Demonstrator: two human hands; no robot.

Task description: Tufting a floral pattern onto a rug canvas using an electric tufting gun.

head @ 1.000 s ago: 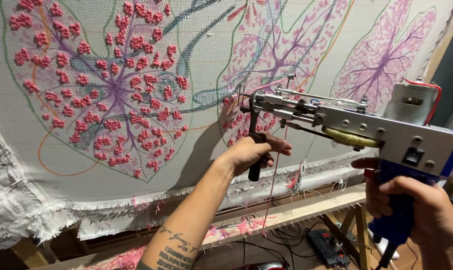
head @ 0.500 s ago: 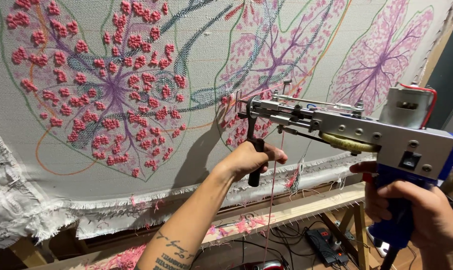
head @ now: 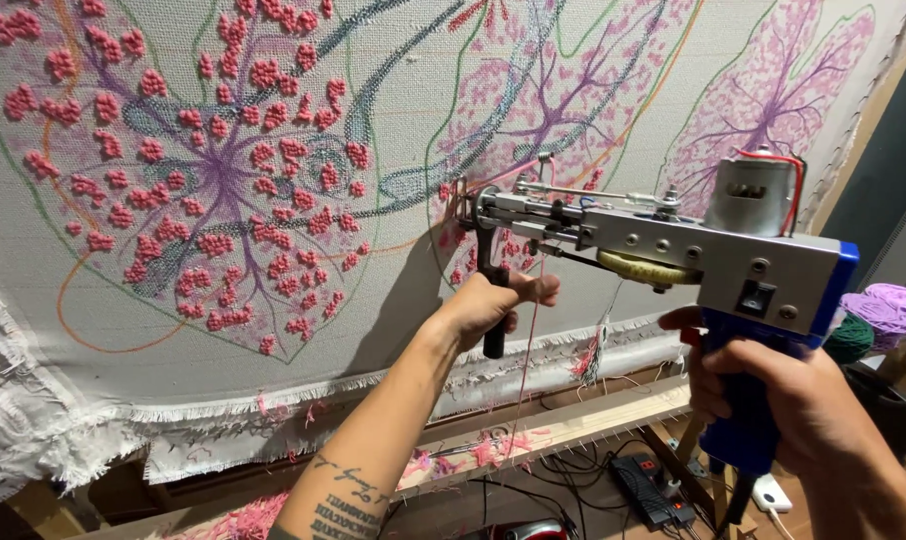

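We see the tufting gun (head: 663, 250) at centre right of the frame, its needle tip pressed against the stretched cloth (head: 403, 120) where the middle leaf is drawn. The left hand (head: 493, 305) is clenched around the black front handle (head: 493, 300) below the nose. The right hand (head: 773, 400), lower right, grasps the blue rear grip (head: 743, 430). Pink yarn (head: 528, 350) hangs from the gun toward the wooden frame rail (head: 573, 425); yarn balls (head: 878, 315) sit at the right edge

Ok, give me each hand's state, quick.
Left hand: closed around the black front handle of the tufting gun.
Right hand: closed around the gun's blue grip.
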